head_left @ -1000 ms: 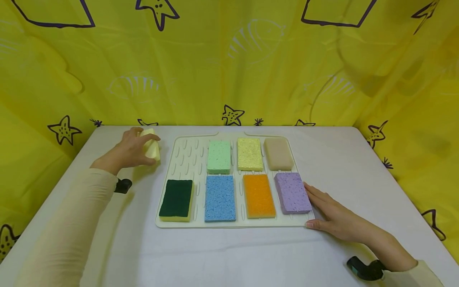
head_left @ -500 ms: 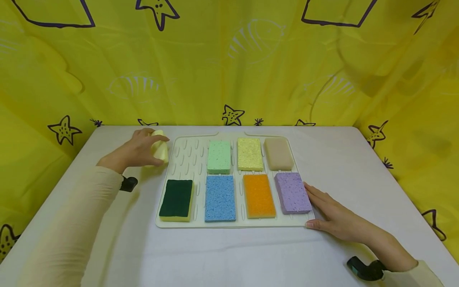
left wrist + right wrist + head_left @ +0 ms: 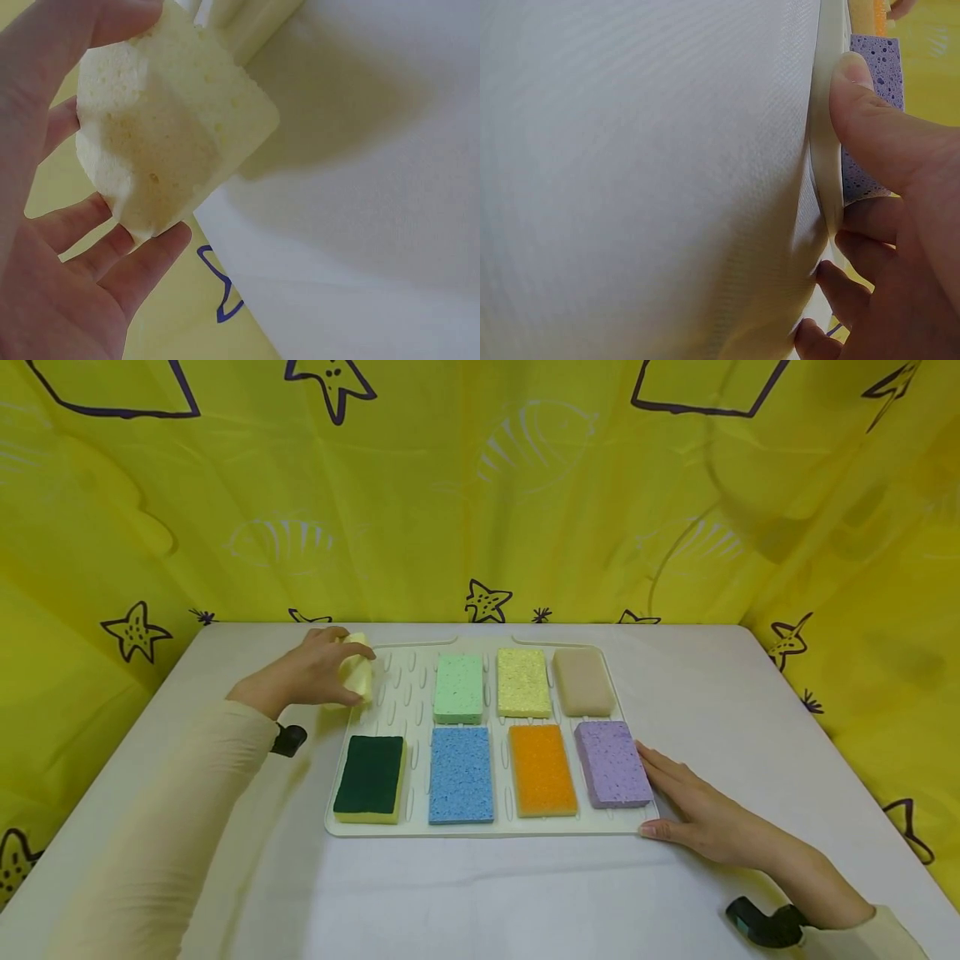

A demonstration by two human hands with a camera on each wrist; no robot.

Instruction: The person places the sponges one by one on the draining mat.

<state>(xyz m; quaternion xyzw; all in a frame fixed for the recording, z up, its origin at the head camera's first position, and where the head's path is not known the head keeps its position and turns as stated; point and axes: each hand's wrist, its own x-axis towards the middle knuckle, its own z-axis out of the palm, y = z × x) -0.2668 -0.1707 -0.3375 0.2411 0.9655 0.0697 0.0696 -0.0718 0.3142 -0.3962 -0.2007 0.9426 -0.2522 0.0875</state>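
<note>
My left hand (image 3: 315, 668) holds a pale yellow sponge (image 3: 360, 678) between thumb and fingers, over the back left part of a cream ribbed tray (image 3: 401, 693). In the left wrist view this sponge (image 3: 161, 135) is a thick block with rounded corners and small pores. My right hand (image 3: 697, 814) rests at the tray's front right corner, its fingers extended along the right side beside a purple sponge (image 3: 613, 764). The right wrist view has the thumb (image 3: 859, 90) lying against the tray's rim (image 3: 829, 127), close to the purple sponge.
Along the tray's front lie a green-topped scouring sponge (image 3: 369, 777), a blue sponge (image 3: 461, 775) and an orange one (image 3: 543, 770). Behind them are a mint sponge (image 3: 458, 688), a speckled yellow sponge (image 3: 522, 682) and a beige one (image 3: 582, 682). Yellow curtains (image 3: 480, 485) enclose the white-covered table (image 3: 480, 893).
My left hand has carried the pale yellow sponge to the right, from beside the tray to over its back left part. The right hand and the other sponges have stayed put.
</note>
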